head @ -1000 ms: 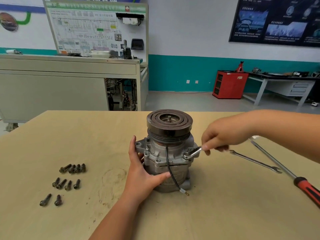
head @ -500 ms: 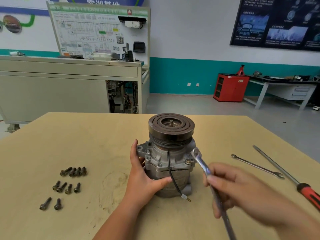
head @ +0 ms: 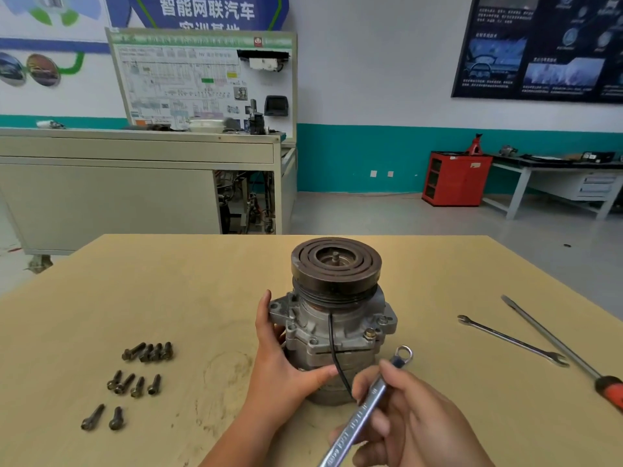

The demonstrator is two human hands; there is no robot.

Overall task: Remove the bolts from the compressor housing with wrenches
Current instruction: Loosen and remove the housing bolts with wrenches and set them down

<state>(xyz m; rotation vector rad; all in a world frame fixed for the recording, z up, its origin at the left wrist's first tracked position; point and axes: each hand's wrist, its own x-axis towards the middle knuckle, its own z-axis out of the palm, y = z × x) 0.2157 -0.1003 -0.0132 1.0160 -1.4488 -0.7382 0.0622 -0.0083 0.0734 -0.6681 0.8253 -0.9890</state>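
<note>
left hand (head: 279,372): curled round compressor housing (head: 337,321), left side
right hand (head: 421,429): clasps ring wrench (head: 371,399), ring near seated bolt (head: 369,334)
loose bolts (head: 141,379): left of compressor housing

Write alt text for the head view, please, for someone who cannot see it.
A person's left hand steadies an upright compressor on a table; right hand holds a ring wrench near a housing bolt. Removed bolts lie left, a spanner and screwdriver right.
</note>
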